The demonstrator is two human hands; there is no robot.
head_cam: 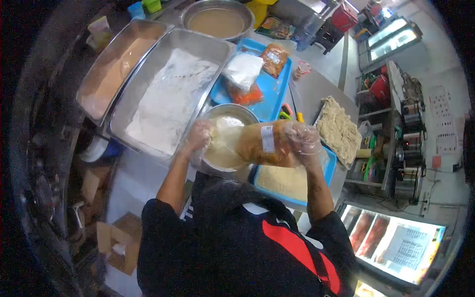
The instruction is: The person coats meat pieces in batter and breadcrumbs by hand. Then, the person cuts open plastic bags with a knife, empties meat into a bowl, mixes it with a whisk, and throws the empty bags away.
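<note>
My right hand (302,143), in a clear plastic glove, grips one end of a clear plastic bag (256,144) with orange-brown contents and a white label. Stretched sideways, the bag lies over a round metal bowl (237,107) that holds pale liquid. At the bowl's left rim, my left hand (200,135) is closed on the bag's other, see-through end. Whether the bag's mouth is open there cannot be made out. Below my right hand, a blue tray (332,159) of pale yellow crumbs (282,180) is partly covered by the bag.
Left stand a deep steel pan of white powder (170,100) and another of orange-tinted powder (115,81). A blue tray (274,94) with filled bags is beyond the bowl. Right are a tray of breaded pieces (337,130) and a yellow-handled tool (300,117). A large liquid-filled basin (217,22) is farther back.
</note>
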